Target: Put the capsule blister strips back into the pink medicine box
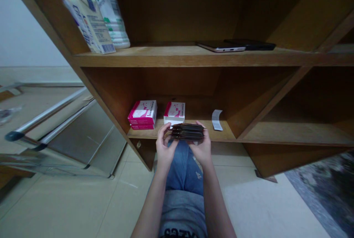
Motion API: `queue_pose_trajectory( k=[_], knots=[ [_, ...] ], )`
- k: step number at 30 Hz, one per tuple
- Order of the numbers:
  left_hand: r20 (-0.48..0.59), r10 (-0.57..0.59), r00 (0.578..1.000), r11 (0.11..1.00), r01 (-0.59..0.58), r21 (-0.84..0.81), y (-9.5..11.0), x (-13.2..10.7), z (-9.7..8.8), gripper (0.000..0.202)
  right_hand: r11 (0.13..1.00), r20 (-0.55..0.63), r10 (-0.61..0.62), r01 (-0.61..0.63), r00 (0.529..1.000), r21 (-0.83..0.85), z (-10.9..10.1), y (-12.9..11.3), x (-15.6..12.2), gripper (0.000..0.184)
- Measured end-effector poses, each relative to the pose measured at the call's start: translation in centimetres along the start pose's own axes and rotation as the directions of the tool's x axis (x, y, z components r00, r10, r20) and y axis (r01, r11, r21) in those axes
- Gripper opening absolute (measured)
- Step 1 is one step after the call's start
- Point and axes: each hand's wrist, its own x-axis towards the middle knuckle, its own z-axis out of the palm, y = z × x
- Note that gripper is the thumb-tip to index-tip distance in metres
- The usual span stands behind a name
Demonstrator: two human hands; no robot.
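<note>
Both of my hands hold a bundle of slim, dark brown glossy pieces (187, 132) stacked in layers; I cannot make out their exact kind. My left hand (165, 146) grips its left end, and my right hand (203, 147) closes round its right end. Just behind the bundle, on the lower shelf, sits a pink and white box (174, 110), its front partly hidden by my left fingers and the bundle. Farther left is a stack of pink and white boxes (143, 114). To the right stands a curled white paper slip (217, 120).
On the upper shelf (166, 61) are a milk carton (95, 24), a white and green bottle (110, 13), a phone (221, 46) and a dark flat object (254, 44). A metal-framed rack (80, 135) stands left of the cabinet. A lower cabinet door (290, 157) juts out at right.
</note>
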Motion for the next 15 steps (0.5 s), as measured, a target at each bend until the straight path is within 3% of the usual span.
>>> queue_pose_trajectory(
  k=[5, 11, 15],
  knots=[
    [-0.023, -0.097, 0.995, 0.995, 0.097, 0.001, -0.17, 0.45, -0.12, 0.052, 1.000, 0.002, 0.006, -0.006, 1.000, -0.004, -0.38, -0.18, 0.14, 0.077],
    [-0.032, -0.314, 0.949, 0.947, 0.310, -0.084, -0.34, 0.32, 0.58, 0.040, 0.953, 0.096, 0.234, -0.248, 0.967, 0.176, -0.58, -0.07, 0.57, 0.054],
    [-0.057, -0.367, 0.928, 0.928, 0.362, -0.085, -0.84, 0.30, 0.67, 0.039, 0.915, 0.102, 0.338, -0.352, 0.936, 0.199, -0.52, 0.43, 0.71, 0.049]
  ],
)
